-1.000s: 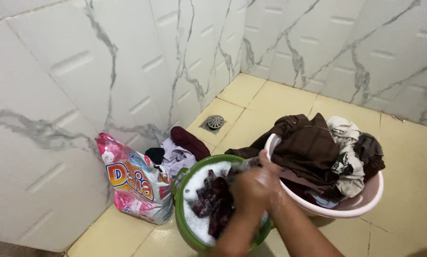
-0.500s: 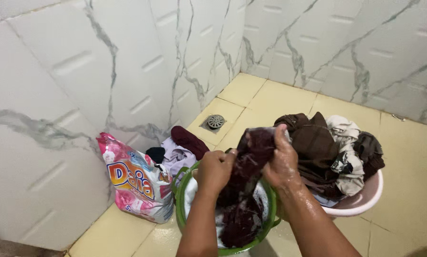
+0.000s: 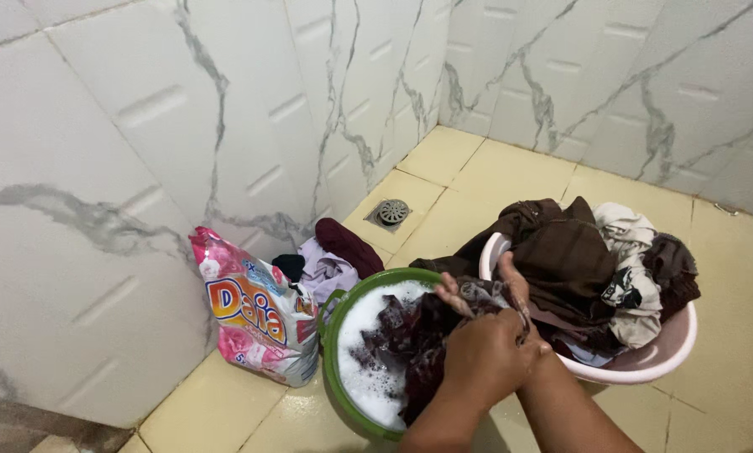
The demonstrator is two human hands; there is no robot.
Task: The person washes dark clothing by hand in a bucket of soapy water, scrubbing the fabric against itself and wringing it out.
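My two hands are pressed together over a green basin [image 3: 333, 335] of white suds. A wet maroon cloth [image 3: 410, 335] hangs from them down into the foam. My left hand [image 3: 484, 356] is a closed fist on top, gripping the cloth. Partly hidden beneath it, my right hand [image 3: 510, 289] shows only its fingers, which hold a soapy fold of the same cloth. Both forearms are wet and enter from the bottom edge.
A pink basin [image 3: 645, 361] heaped with brown, white and dark clothes touches the green one on the right. A pink detergent bag [image 3: 255, 315] leans on the marble-patterned wall. Lilac and maroon garments [image 3: 334, 256] lie behind it. A floor drain [image 3: 392, 211] sits in the yellow tiles.
Half a second ago both hands held the maroon cloth lifted above the basin. Now they have come down and closed together over it, and the cloth lies back in the suds.
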